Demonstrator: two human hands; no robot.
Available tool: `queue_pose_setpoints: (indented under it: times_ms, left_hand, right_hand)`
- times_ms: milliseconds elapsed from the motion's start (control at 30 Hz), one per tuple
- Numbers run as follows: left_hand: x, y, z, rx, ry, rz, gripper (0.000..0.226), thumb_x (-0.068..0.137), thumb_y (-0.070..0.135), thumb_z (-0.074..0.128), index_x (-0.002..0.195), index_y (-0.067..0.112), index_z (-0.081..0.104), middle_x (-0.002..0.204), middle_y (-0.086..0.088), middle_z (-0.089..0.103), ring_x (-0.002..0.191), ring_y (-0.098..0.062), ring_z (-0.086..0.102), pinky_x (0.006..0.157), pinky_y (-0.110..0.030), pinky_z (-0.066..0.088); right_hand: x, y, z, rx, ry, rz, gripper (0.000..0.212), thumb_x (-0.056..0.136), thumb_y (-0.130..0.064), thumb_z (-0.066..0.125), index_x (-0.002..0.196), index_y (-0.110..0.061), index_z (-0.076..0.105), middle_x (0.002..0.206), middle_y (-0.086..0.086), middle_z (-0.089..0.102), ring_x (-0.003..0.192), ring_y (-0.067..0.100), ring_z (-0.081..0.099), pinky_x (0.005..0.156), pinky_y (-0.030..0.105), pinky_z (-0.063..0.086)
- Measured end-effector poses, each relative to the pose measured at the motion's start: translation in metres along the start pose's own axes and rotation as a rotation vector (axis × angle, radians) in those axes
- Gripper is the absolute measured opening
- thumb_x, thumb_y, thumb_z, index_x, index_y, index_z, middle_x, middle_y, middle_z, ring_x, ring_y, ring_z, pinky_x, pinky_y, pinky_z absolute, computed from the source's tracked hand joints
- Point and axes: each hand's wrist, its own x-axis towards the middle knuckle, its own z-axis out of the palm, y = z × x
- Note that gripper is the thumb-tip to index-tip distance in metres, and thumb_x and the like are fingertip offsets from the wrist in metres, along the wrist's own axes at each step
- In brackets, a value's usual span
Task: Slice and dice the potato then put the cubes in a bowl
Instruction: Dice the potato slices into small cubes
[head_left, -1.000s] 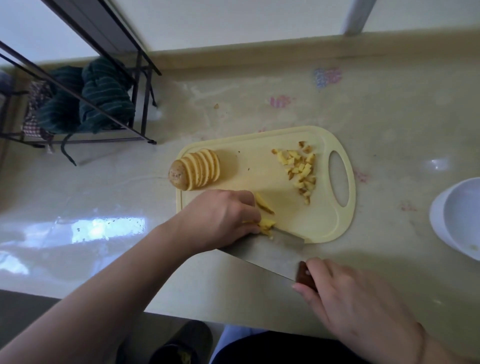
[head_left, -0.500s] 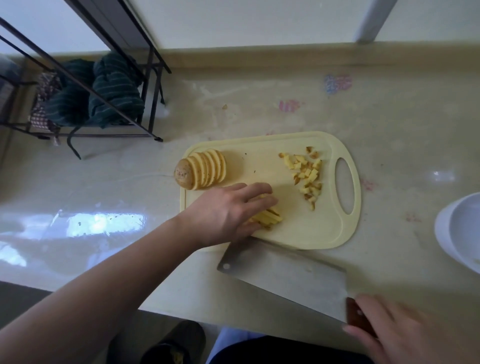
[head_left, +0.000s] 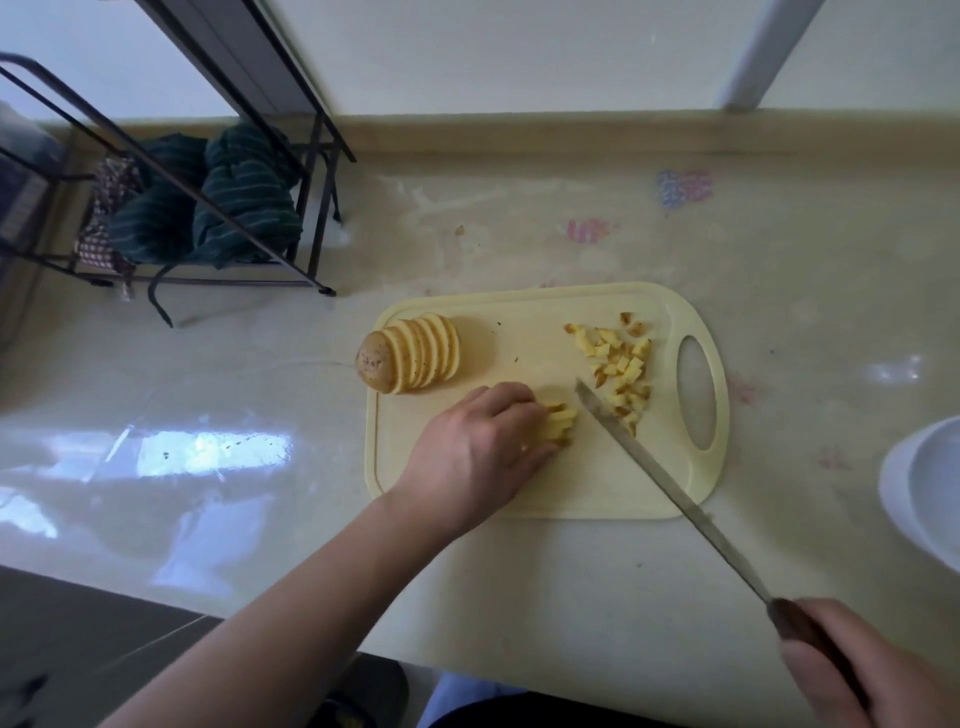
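A pale yellow cutting board (head_left: 597, 488) lies on the counter. A sliced potato (head_left: 408, 353) leans in a row at its far left corner. A pile of potato cubes (head_left: 621, 366) sits near the board's handle hole. My left hand (head_left: 478, 449) presses down on a small stack of potato strips (head_left: 560, 422) mid-board. My right hand (head_left: 852, 670) grips the dark handle of a cleaver (head_left: 660, 480), seen edge-on, its tip just right of the strips. A white bowl (head_left: 922, 488) stands at the right edge, partly cut off.
A black wire rack (head_left: 171, 208) with dark green striped cloths stands at the back left on the counter. The counter's front edge runs along the bottom, with dark clothing below it. A wall and ledge close the far side.
The cleaver swung from lying flat near the counter's front edge up over the board, edge down beside the strips. My left hand shifted slightly and curled over the strips.
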Motion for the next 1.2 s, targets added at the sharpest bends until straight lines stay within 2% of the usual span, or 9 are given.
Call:
queue_pose_setpoints:
  times_ms: [100,200,267,600,700,833,933,1100,1200]
  left_hand:
    - [0.007,-0.003,-0.004,-0.046,-0.009,-0.053,0.024,0.097,0.017,0.058,0.111,0.005,0.074,0.110,-0.009,0.070,0.088,-0.028,0.069,0.070,-0.037,0.060]
    - [0.016,-0.010,-0.007,0.005,-0.050,-0.031,0.027,0.084,-0.009,0.066,0.106,0.004,0.076,0.104,-0.012,0.070,0.076,-0.034,0.070,0.055,-0.041,0.059]
    - [0.020,-0.011,-0.011,0.051,-0.080,0.028,0.032,0.078,-0.015,0.072,0.101,0.005,0.078,0.097,-0.012,0.069,0.071,-0.034,0.068,0.049,-0.040,0.057]
    - [0.027,-0.024,-0.014,0.189,-0.146,0.163,0.022,0.082,-0.009,0.073,0.099,0.006,0.075,0.090,-0.010,0.064,0.075,-0.031,0.060,0.045,-0.039,0.052]
    - [0.026,-0.022,-0.014,0.151,-0.113,0.148,0.022,0.081,-0.009,0.076,0.099,0.005,0.076,0.091,-0.011,0.066,0.076,-0.030,0.062,0.046,-0.038,0.054]
    - [0.026,-0.017,-0.010,0.126,-0.051,0.144,0.031,0.076,-0.015,0.076,0.101,0.004,0.076,0.096,-0.014,0.066,0.076,-0.032,0.063,0.047,-0.037,0.053]
    - [0.030,-0.013,-0.003,0.140,0.028,0.110,0.033,0.078,-0.016,0.073,0.108,-0.001,0.072,0.100,-0.017,0.066,0.077,-0.034,0.064,0.049,-0.040,0.055]
    - [0.034,-0.004,0.007,0.073,0.257,-0.065,0.018,0.082,-0.014,0.066,0.096,-0.004,0.070,0.093,-0.017,0.066,0.073,-0.034,0.064,0.049,-0.042,0.054]
    - [0.021,0.005,0.016,0.016,0.268,-0.148,0.006,0.085,-0.001,0.072,0.090,0.001,0.070,0.090,-0.011,0.067,0.075,-0.029,0.063,0.058,-0.041,0.055]
  right_hand:
    - [-0.015,-0.036,0.010,-0.037,0.022,-0.009,0.049,0.072,-0.078,0.036,0.089,-0.037,0.057,0.055,-0.011,0.060,0.049,0.005,0.057,0.046,0.019,0.044]
    - [-0.013,-0.049,0.008,0.050,-0.013,0.068,0.068,0.071,-0.085,0.032,0.098,-0.028,0.059,0.054,-0.002,0.058,0.042,0.010,0.052,0.044,0.023,0.042]
    - [-0.010,-0.052,0.003,0.069,-0.043,0.120,0.074,0.071,-0.086,0.032,0.101,-0.024,0.057,0.053,0.002,0.057,0.039,0.010,0.049,0.042,0.026,0.040]
    - [-0.007,-0.047,0.007,0.079,0.030,0.098,0.056,0.071,-0.073,0.038,0.100,-0.029,0.056,0.050,-0.001,0.056,0.040,0.011,0.051,0.044,0.024,0.041]
    - [-0.007,-0.049,0.007,0.137,-0.028,0.106,0.069,0.068,-0.085,0.034,0.099,-0.028,0.058,0.056,0.006,0.058,0.040,0.010,0.048,0.044,0.026,0.041]
    - [-0.001,-0.057,0.009,0.457,-0.108,0.175,0.077,0.060,-0.087,0.051,0.084,-0.015,0.059,0.051,0.005,0.041,0.039,0.014,0.030,0.040,0.017,0.025]
    - [0.011,-0.061,0.008,0.578,-0.159,0.210,0.077,0.055,-0.084,0.059,0.076,-0.011,0.057,0.053,0.006,0.037,0.039,0.014,0.026,0.041,0.013,0.024]
    - [0.029,-0.073,0.004,0.392,-0.118,0.122,0.078,0.063,-0.089,0.045,0.085,-0.014,0.056,0.052,0.002,0.042,0.040,0.015,0.032,0.040,0.019,0.026]
    - [0.038,-0.075,0.004,0.288,-0.121,0.063,0.069,0.070,-0.083,0.037,0.090,-0.019,0.055,0.053,0.001,0.047,0.042,0.011,0.035,0.042,0.022,0.030]
